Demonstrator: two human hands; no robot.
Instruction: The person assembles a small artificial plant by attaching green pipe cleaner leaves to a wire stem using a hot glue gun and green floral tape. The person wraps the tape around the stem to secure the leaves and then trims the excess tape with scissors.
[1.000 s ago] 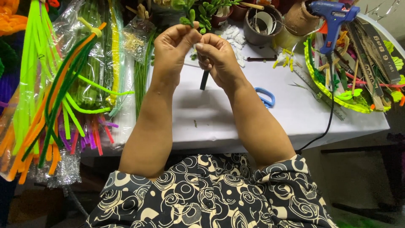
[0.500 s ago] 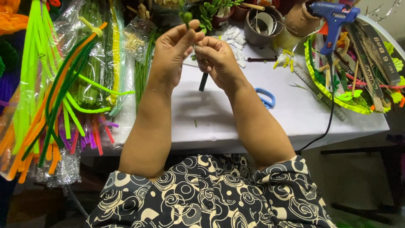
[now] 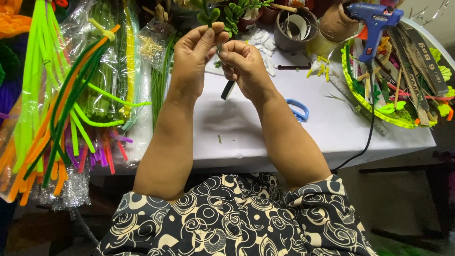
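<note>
Small green leafy sprig (image 3: 207, 16) held up above the white table (image 3: 265, 128), pinched at its stem by left hand (image 3: 194, 59), thumb and fingers closed on it. Right hand (image 3: 244, 66) just beside, fingertips closed on the stem lower down, a dark green strip (image 3: 228, 90) hanging below it. Blue scissors handle (image 3: 297, 110) on the table near the right forearm. Bundles of pipe cleaners (image 3: 61, 104) at left; blue glue gun (image 3: 374, 23) in a basket (image 3: 379, 111) at right.
</note>
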